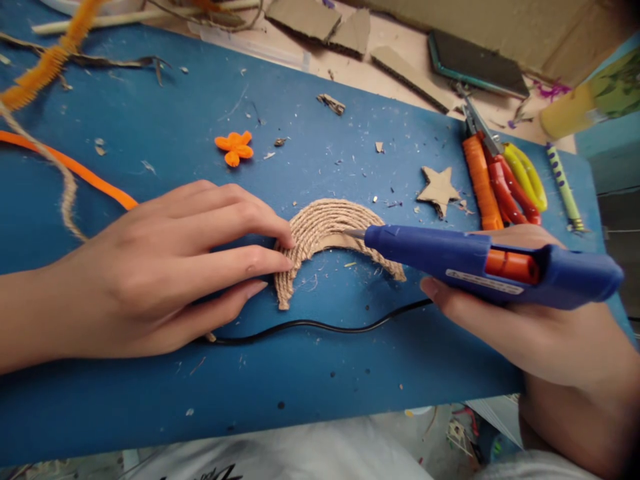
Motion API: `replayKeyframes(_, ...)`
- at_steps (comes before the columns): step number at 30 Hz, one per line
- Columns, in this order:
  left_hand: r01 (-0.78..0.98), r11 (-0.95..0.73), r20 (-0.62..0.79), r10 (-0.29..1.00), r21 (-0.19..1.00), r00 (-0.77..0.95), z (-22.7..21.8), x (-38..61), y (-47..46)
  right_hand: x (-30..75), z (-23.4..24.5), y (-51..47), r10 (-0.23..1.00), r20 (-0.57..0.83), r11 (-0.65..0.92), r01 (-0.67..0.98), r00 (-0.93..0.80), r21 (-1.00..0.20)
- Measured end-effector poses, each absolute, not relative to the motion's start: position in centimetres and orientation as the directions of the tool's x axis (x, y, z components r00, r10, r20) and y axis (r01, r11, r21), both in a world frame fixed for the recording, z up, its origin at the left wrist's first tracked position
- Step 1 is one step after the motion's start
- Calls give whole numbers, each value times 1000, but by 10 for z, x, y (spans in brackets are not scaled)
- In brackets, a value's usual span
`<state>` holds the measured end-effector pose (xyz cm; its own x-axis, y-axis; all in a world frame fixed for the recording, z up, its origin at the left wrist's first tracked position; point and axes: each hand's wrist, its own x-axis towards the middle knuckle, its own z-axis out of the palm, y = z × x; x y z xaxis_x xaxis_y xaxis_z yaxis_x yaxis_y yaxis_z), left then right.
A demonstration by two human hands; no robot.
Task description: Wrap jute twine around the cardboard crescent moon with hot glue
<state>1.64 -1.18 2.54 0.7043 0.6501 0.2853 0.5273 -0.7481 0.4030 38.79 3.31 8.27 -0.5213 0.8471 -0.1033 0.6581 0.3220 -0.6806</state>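
A cardboard arch covered in curved rows of jute twine (340,215) lies flat on the blue table. A bare strip of cardboard shows along its inner edge. My left hand (185,273) has its fingers stretched and apart, with two fingertips pressing on the arch's left leg and the thumb clear of it. In my right hand (545,333) is a blue hot glue gun (425,250), gripped from below, an orange part showing in its body. The gun's metal nozzle reaches the inner edge of the arch near its top; whether it touches cannot be seen.
Behind the arch lie an orange pipe-cleaner flower (234,148) and a cardboard star (439,190). Pliers (505,187), yellow-handled scissors (527,177) and a crayon (564,187) sit at right. A black cord (320,325) crosses in front. Cardboard scraps (305,17) and a phone (477,63) line the back.
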Motion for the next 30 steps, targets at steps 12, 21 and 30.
replayKeyframes(12, 458, -794, 364, 596, 400, 715, 19, 18, -8, 390, 82, 35, 804, -44, 412, 608, -593, -679)
replayKeyframes(21, 461, -782, 355, 608, 418, 710, 23, 15, -12, 386, 84, 35, 793, -59, 401, 593, -606, -698)
replayKeyframes(30, 477, -779, 350, 615, 408, 706, 21, 18, -9, 382, 84, 36, 767, -50, 411, 549, -640, -728)
